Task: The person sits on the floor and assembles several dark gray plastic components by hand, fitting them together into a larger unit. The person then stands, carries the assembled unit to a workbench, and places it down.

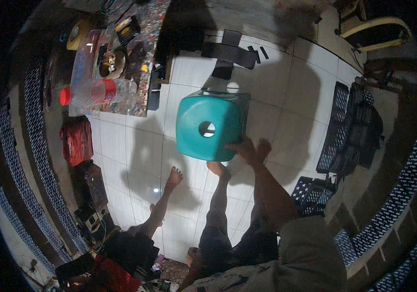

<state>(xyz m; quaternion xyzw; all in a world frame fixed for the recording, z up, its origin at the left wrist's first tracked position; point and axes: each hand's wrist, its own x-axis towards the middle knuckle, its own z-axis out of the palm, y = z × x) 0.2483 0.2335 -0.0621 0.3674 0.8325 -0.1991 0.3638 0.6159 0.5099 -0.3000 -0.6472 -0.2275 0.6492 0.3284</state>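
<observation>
The right hand [252,150] has its fingers spread on the edge of the teal stool [211,126], touching but not closed around it. The stool stands on the white floor [286,97] by the bare feet [196,174]. The left hand is out of view.

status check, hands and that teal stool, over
Right hand open, gripping the teal stool corner. Left hand not in view. Another person's bare feet close beside stool.

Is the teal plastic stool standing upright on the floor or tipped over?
Upright. The teal stool shows its flat seat with the round centre hole facing up, standing on the white tile floor. The right hand rests on its near corner.
</observation>
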